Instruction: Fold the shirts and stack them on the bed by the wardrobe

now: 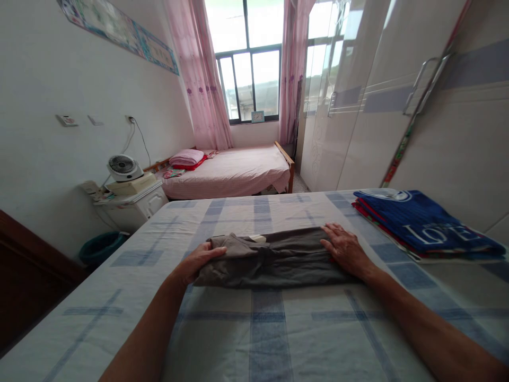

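Your two forearms reach in over the near part of the bed (214, 339), one to each end of a folded grey-brown garment (274, 268). The garment lies as a long strip on the blue-and-white sheet (151, 339), its length running roughly parallel to the bed's far edge. It is well in from the bed's left edge and nearer to the far edge than the bottom of the view.

Your left hand (199, 259) is closed on the garment's left end. The thumb lies on top, pointing inward; the other fingers are largely hidden behind and beneath the cloth.

Your right hand (347, 250) is at the right end, palm down, fingers partly extended and slightly bent. Its fingertips touch the garment's far right corner. You cannot tell from this view whether they pinch a layer or only rest on it.

A small pale patch (258, 239) shows at the garment's far edge, between your hands.

Toward the bed's far right corner, apart from your right hand, lies a folded dark blue textile (421, 217) with white lettering. Past the bed's far edge stands a second bed (246, 164) with a pink cover.
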{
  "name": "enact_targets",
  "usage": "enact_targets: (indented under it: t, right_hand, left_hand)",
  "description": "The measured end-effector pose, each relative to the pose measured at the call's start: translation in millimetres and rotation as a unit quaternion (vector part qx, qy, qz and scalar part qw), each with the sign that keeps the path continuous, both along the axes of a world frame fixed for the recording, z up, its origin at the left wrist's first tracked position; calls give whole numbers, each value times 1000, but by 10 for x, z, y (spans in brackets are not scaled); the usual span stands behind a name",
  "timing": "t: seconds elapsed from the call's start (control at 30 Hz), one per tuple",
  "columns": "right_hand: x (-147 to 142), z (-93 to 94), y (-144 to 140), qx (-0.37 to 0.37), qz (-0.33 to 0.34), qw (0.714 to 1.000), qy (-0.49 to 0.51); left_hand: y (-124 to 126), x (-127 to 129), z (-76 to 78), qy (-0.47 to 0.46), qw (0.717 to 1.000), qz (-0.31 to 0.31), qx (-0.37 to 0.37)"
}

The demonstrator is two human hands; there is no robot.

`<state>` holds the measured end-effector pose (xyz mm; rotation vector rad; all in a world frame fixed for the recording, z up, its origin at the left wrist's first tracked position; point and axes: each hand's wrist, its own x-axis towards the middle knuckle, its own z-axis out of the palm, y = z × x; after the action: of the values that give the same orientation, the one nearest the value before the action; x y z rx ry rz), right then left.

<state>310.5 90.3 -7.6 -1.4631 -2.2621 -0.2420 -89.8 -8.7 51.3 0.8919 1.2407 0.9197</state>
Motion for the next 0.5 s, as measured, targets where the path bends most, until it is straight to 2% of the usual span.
enact_targets:
  t: [0.13,0.23,0.3,0.4,0.5]
  right_hand:
    - [-311,157,-281,25,98,995,10]
    - [-544,148,-476,-37,200,979,-11]
    - [-630,123,-530,-88,240,967,-15]
    - [-609,138,-482,-145,243,957,60]
    - [-432,200,-346,-189,201,934,225]
  left_hand:
    - [-11,64,51,-24,1000,-8,11]
    - [-24,125,88,-11,999,-5,38]
    - [-23,180,128,-4,997,-1,75]
    - [14,337,266,8,993,-2,118]
    - [116,659,499,62,990,-27,125]
